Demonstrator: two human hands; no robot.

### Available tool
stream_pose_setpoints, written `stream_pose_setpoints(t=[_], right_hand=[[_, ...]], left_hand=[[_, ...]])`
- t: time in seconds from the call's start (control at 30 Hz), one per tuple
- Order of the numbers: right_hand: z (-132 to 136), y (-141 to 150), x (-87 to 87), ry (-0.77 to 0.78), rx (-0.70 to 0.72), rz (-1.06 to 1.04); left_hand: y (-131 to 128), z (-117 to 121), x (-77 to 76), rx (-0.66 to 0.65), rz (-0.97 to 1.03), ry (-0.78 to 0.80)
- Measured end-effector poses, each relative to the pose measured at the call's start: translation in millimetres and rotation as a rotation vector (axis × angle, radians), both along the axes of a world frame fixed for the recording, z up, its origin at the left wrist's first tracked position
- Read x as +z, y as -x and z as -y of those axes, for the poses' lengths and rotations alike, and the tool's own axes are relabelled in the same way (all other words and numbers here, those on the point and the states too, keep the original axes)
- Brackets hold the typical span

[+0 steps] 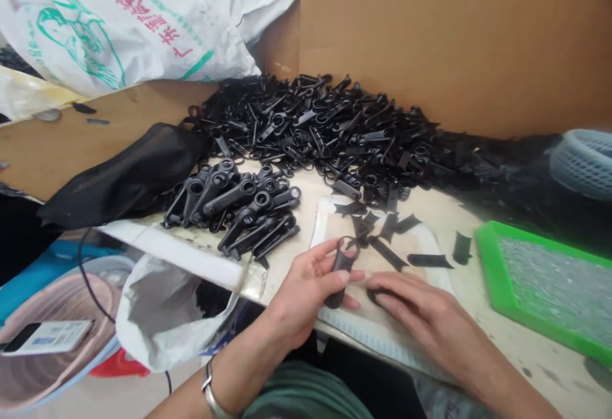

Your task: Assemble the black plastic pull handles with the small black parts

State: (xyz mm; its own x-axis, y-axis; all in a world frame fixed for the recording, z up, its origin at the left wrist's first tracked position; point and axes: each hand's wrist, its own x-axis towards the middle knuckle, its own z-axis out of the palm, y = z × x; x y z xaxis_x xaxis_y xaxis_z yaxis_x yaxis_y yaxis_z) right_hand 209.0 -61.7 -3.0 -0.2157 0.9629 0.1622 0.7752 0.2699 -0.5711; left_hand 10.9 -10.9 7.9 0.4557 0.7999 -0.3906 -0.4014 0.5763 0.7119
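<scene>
Your left hand [306, 282] pinches a long black plastic part [341, 268] | maybe to steady it | right hand [425, 301]: can't tell its grip

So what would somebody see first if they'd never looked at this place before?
Probably the big heap of black parts, spread across the back of the table against the brown board. Next might be the bright green tray on the right, full of small clear bits. Down in the middle, the left hand holds one black piece.
</scene>
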Motion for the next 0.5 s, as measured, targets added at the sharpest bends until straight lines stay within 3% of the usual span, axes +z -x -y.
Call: stream_pose_setpoints(t=[0.07,0.17,0.3,0.4,0.5], right_hand=[[0.6,-1.0,-8.8,-0.14,-0.042,0.17],[-2.8,-9.2,-10.3,-0.168,-0.037,0.244],[-6.0,-8.9,6.7,-0.169,0.055,0.132],[-7.7,4.8,20.4,-0.251,-0.018,0.001],[-12.8,23.4,21.5,-0.347,-0.125,-0.088]], left_hand=[[1.4,1.7,0.5,0.003,0.007,0.014],[4.8,3.5,1.7,-0.004,0.019,0.003],[6.3,4.0,-0.4,0.017,0.01,0.008],[4.1,4.8,-2.8,0.013,0.052,-0.026],[2.5,6.3,-1.9,-0.033,0.109,-0.114]])
